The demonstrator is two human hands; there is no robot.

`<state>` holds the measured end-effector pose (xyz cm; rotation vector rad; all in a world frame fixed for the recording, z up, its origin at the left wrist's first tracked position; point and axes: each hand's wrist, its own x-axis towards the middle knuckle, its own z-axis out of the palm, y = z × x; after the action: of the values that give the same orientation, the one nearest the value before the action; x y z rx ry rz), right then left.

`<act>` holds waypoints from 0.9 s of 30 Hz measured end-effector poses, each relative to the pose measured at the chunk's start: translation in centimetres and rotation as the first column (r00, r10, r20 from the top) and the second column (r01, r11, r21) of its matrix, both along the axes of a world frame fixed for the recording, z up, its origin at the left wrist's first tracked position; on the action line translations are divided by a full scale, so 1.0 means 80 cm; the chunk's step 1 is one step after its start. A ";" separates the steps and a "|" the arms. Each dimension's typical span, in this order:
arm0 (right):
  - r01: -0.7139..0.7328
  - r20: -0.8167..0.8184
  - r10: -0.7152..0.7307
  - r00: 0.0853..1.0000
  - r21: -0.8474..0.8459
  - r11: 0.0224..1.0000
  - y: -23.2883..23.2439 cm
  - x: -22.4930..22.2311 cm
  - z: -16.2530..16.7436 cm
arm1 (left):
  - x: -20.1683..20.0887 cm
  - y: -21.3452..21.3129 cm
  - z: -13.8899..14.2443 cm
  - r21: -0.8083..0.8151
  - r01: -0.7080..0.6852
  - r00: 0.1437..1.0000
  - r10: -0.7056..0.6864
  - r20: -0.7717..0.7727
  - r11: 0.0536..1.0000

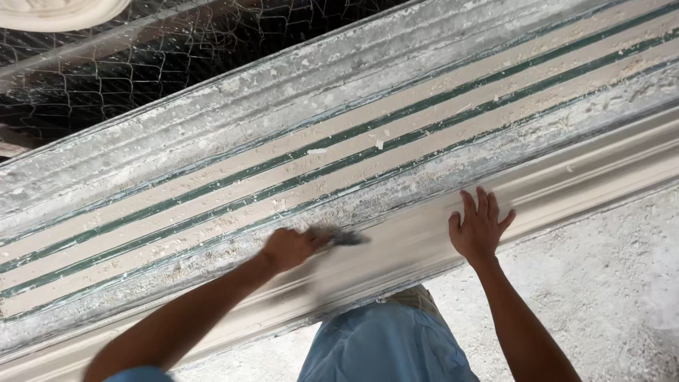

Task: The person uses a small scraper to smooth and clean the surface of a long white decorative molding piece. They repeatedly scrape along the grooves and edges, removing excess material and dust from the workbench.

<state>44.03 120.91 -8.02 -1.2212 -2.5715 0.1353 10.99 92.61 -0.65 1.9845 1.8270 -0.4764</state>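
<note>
A: Item one, the bench?

B: A long bench [212,127], crusted with white plaster, ran aslant from lower left to upper right. Cream bands and thin green stripes [339,152] ran down its length. Crumbs and flakes lay thick along its near edge.

A: Item two, the moulding?

B: A long cream moulding [601,170] lay along the bench's near edge, stepped in profile, running off at both ends.

A: Left hand?

B: The left hand [286,249] was closed in a fist round a small dark tool [343,238], blurred. The tool's tip lay at the moulding's upper edge, beside the crumbs. What kind of tool it was could not be told.

A: Right hand?

B: The right hand [479,228] lay flat, palm down, fingers spread, on the moulding, well apart from the left hand along the same near edge. It held nothing.

A: Remainder?

B: Wire mesh [141,56] beyond the bench's far edge; a pale round plaster piece [60,10] at the upper left corner; a rough grey floor [608,283] below the moulding; the person's light blue clothing [382,346] at bottom centre.
</note>
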 end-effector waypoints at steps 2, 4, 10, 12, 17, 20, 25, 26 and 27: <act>-0.008 0.006 0.008 1.000 -0.006 1.000 -0.001 -0.001 0.004 | 0.045 0.071 -0.019 0.117 -0.027 0.997 0.018 0.078 0.993; -0.022 0.015 0.023 1.000 -0.039 0.999 0.002 0.000 0.011 | 0.087 0.146 -0.039 0.296 -0.039 0.993 0.004 0.119 0.954; 0.102 0.121 -0.076 0.990 -0.219 0.970 0.041 0.036 0.041 | 0.069 0.159 -0.020 0.221 0.131 0.988 -0.146 0.053 0.966; 0.198 0.082 -0.180 0.980 -0.353 0.914 0.041 0.049 0.040 | 0.056 0.134 -0.006 0.181 0.024 0.990 -0.048 0.129 0.983; 0.172 -0.007 -0.180 0.984 -0.268 0.948 0.037 0.054 0.022 | 0.118 0.215 -0.014 0.244 0.014 0.985 -0.056 0.166 0.970; 0.132 -0.056 -0.153 0.987 -0.282 0.950 0.042 0.057 0.023 | 0.172 0.306 -0.016 0.267 0.033 0.991 -0.066 0.117 0.963; 0.031 -0.047 -0.047 0.998 -0.296 0.955 0.057 0.101 0.020 | 0.165 0.327 0.008 0.168 0.128 0.991 -0.132 0.011 0.977; 0.012 -0.018 -0.019 1.000 -0.308 0.951 0.063 0.116 0.020 | 0.159 0.319 0.014 0.145 0.122 0.991 -0.128 0.030 0.982; -0.006 0.015 0.011 1.000 -0.323 0.947 0.071 0.130 0.019 | 0.156 0.313 0.018 0.119 0.114 0.991 -0.121 0.052 0.986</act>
<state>54.47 126.59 -6.47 -1.3220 -2.6414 0.5711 23.45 117.67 0.80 2.1699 1.7445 -0.3487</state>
